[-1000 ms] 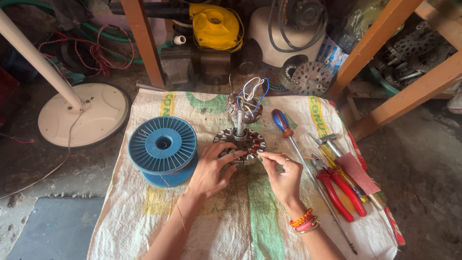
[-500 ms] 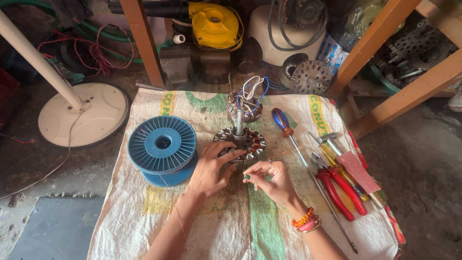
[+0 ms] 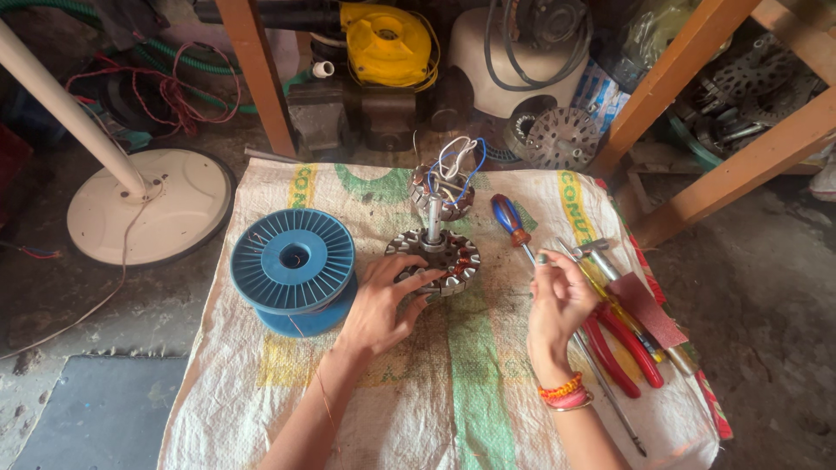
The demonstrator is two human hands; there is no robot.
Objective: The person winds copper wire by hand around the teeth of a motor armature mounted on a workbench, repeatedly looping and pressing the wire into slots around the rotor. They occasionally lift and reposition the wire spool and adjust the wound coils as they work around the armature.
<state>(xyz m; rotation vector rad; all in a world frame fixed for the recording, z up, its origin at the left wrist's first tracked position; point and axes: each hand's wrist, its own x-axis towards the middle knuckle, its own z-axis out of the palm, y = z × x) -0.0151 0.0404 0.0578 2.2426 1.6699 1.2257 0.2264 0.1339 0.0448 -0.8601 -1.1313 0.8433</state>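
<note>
Nearest: left hand rests on the near rim of the stator, grip loosely curled over its edge, steadying it on the sack. Right hand is raised beside it, fingertips pinched together; whether a fine wire runs from them, cannot tell. Bangles on that wrist.

Risks, as judged: a thin strand pulled too hard could snap or kink; the stator could tip on its shaft if the left hand slackens. Screwdriver and red pliers lie just under the right hand, so a snag is likely. Blue spool sits left, touching nothing. Farther back, a second wound stator trails loose leads.
</note>
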